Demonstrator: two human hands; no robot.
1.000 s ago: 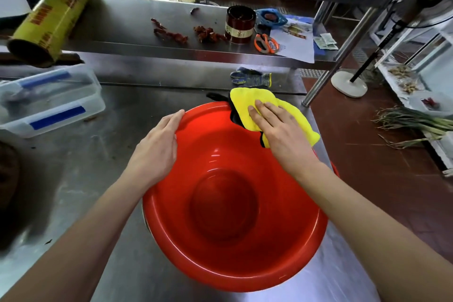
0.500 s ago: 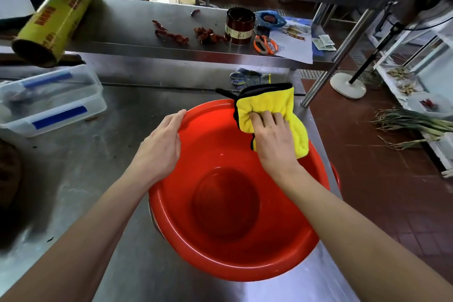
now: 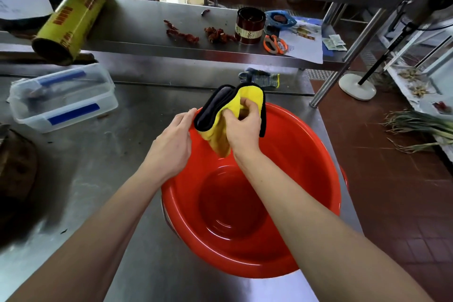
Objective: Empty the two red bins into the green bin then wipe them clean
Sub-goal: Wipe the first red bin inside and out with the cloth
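**Cloth held above red bin on tabletop**

The right hand (image 3: 241, 127) is closed around a yellow cloth (image 3: 221, 135) with a dark edge, fingers curled into its folds, holding it bunched over the far rim of the red bin (image 3: 306, 179). The left hand (image 3: 172, 144) lies with fingers straight at the bin's left rim, fingertips touching the cloth's dark fold. The bin sits upright on the steel tabletop (image 3: 98, 191), its inside showing no contents.

Left of the bin stands a clear lidded box (image 3: 63, 99) with blue strips. On the shelf (image 3: 147, 22) beyond the bin: a yellow roll (image 3: 73, 14) with red lettering too blurred to read, dried chillies (image 3: 182, 34), a dark tin (image 3: 250, 26) whose band bears one character, not legible, and orange scissors (image 3: 274, 44).
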